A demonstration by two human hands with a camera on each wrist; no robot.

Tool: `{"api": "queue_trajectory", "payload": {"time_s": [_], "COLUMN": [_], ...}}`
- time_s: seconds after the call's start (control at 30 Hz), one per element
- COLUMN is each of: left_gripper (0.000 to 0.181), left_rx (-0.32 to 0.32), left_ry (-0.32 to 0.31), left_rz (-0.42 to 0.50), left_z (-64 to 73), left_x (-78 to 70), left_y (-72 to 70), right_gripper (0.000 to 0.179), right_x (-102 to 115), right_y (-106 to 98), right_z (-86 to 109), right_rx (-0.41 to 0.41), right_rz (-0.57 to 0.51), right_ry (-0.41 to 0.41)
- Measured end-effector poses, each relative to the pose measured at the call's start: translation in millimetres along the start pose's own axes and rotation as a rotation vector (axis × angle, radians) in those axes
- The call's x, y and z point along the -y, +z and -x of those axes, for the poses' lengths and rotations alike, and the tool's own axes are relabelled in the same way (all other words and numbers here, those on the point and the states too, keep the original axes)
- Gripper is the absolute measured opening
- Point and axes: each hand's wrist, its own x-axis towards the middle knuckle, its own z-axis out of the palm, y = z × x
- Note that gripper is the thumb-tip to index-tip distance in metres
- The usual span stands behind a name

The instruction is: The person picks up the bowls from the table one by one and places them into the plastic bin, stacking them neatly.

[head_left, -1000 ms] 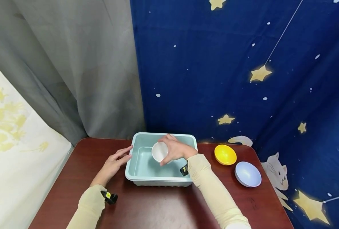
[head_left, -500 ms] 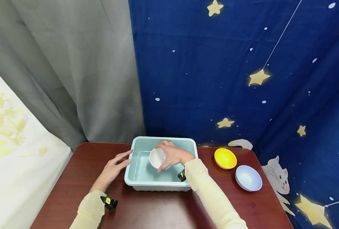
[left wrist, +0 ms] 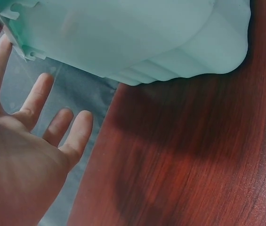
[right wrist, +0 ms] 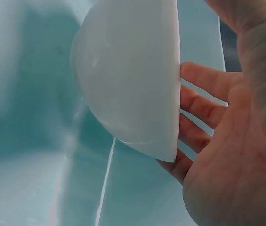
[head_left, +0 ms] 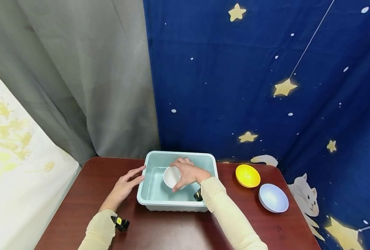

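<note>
My right hand [head_left: 189, 173] holds a small white bowl [head_left: 171, 178] inside the light blue-green plastic basin [head_left: 172, 203]. In the right wrist view the bowl [right wrist: 128, 80] has its rounded side over the basin's interior, and the fingers [right wrist: 203, 110] lie at its rim. My left hand [head_left: 122, 188] is at the basin's left side, fingertips right at the rim. Seen from the left wrist, the fingers of that hand [left wrist: 24, 146] are spread and fairly straight beside the basin's outer wall [left wrist: 161, 33].
To the right of the basin stand a yellow bowl [head_left: 248, 176] and a pale blue bowl [head_left: 273, 198], both upright on the dark red wooden table [head_left: 166, 231]. A grey curtain [head_left: 119, 86] and a blue starry curtain [head_left: 210, 86] hang behind the table's far edge.
My right hand has brought the white bowl slightly lower and to the left within the basin. The left hand stays at the left rim. The head view has shifted a little.
</note>
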Motion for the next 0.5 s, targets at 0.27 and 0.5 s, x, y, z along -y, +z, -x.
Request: {"api": "queue_trajectory", "payload": {"time_s": [0.27, 0.5], "left_gripper": [0.053, 0.055], "left_rx": [-0.013, -0.003], "left_ry": [-0.002, -0.001], "left_rz": [0.002, 0.012], "left_z": [-2.9, -0.9], "left_x": [1.6, 0.4], "left_y": [-0.7, -0.3], "right_gripper": [0.101, 0.102], "right_x": [1.8, -1.6], "right_y": [1.7, 7.2], "right_z": [-3.5, -3.8], "right_rx": [0.021, 0.044], "right_rz": [0.02, 0.009], "right_ry": [-0.008, -0.008]}}
